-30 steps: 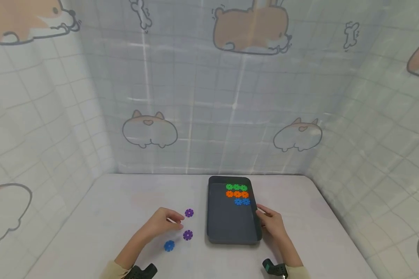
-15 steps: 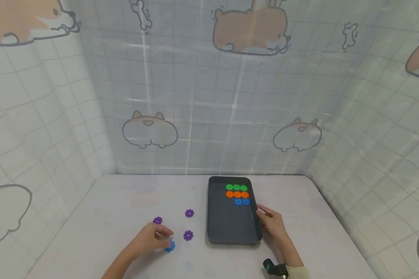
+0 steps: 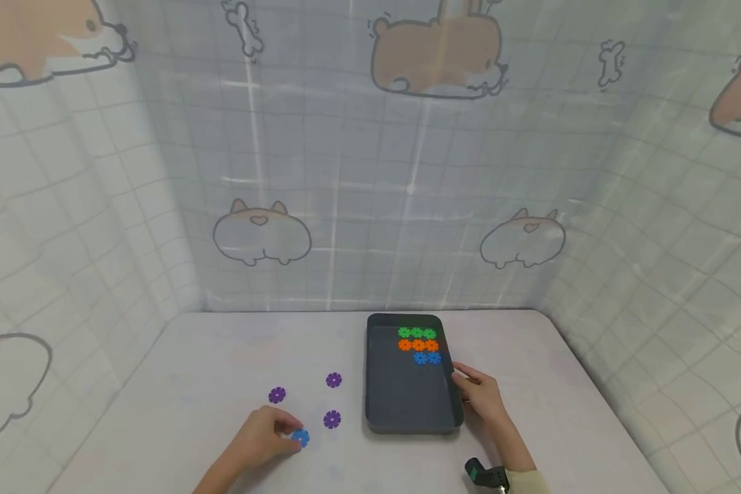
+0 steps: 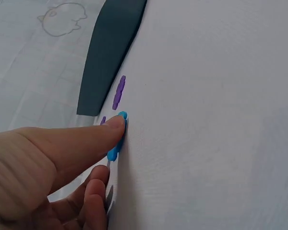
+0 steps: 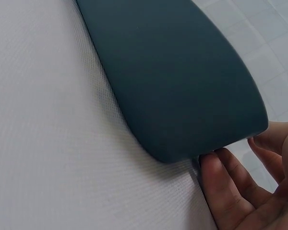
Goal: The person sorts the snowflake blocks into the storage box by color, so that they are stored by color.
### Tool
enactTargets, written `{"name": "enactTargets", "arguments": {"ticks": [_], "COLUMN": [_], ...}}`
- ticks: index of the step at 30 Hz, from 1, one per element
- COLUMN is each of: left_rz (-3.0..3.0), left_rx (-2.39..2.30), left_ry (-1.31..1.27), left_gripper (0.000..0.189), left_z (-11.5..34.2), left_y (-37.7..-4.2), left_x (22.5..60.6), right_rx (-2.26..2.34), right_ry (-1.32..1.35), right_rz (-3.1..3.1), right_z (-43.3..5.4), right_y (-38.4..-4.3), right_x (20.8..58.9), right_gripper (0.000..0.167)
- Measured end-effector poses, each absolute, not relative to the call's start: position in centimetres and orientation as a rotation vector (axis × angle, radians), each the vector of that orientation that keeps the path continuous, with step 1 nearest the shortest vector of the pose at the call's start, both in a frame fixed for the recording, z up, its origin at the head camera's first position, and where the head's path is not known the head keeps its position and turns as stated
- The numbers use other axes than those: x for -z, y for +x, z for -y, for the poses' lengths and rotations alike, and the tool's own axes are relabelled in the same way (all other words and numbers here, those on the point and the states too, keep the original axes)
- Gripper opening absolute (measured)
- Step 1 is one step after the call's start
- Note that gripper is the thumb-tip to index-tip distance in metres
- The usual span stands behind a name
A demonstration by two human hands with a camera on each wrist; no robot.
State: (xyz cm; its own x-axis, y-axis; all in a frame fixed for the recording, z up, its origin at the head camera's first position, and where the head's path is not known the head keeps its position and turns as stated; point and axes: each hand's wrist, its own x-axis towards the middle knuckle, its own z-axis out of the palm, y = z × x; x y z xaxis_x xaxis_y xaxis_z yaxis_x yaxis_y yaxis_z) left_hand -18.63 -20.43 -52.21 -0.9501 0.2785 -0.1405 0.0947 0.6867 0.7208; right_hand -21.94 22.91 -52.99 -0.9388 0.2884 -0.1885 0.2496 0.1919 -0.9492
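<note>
Between thumb and fingers, my left hand [image 3: 261, 438] pinches a blue flower-shaped disc [image 3: 302, 437] at the table surface; the left wrist view shows the thumb lying against the blue disc [image 4: 113, 152]. Three purple flower-shaped discs lie nearby: one beyond the hand [image 3: 276, 395], one to its right [image 3: 332, 419] and one farther back [image 3: 333, 379]. A dark grey tray [image 3: 401, 408] stands to the right. My right hand [image 3: 483, 396] grips the tray's right edge, and in the right wrist view its fingers [image 5: 223, 184] touch the tray wall [image 5: 182, 86].
Inside the tray, toward its far right, sit a row of green discs [image 3: 416, 333], a row of orange discs [image 3: 418, 345] and two blue discs [image 3: 427, 358]. A patterned curtain [image 3: 370, 261] hangs behind the white table [image 3: 179, 384] and along both sides.
My left hand has moved left and nearer, leaving a purple disc on the table, and has taken hold of the blue disc. My right hand stays at the tray.
</note>
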Motion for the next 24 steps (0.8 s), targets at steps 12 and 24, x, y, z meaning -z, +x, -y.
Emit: {"name": "enactTargets", "arguments": {"ticks": [12, 24], "left_rz": [-2.488, -2.352], "left_rx": [-1.503, -1.749], "left_ry": [0.259, 0.205], "left_gripper": [0.023, 0.019], "left_z": [19.5, 14.7], "left_y": [-18.7, -19.9], "left_x": [52.1, 50.6], "right_rx": [-1.909, -1.949], "right_ry": [-0.548, -0.549], "right_rz": [2.395, 2.365], "right_z": [-22.9, -22.9], "right_y": [-22.1, -22.3], "right_x": [52.9, 53.0], "right_gripper": [0.043, 0.042]}}
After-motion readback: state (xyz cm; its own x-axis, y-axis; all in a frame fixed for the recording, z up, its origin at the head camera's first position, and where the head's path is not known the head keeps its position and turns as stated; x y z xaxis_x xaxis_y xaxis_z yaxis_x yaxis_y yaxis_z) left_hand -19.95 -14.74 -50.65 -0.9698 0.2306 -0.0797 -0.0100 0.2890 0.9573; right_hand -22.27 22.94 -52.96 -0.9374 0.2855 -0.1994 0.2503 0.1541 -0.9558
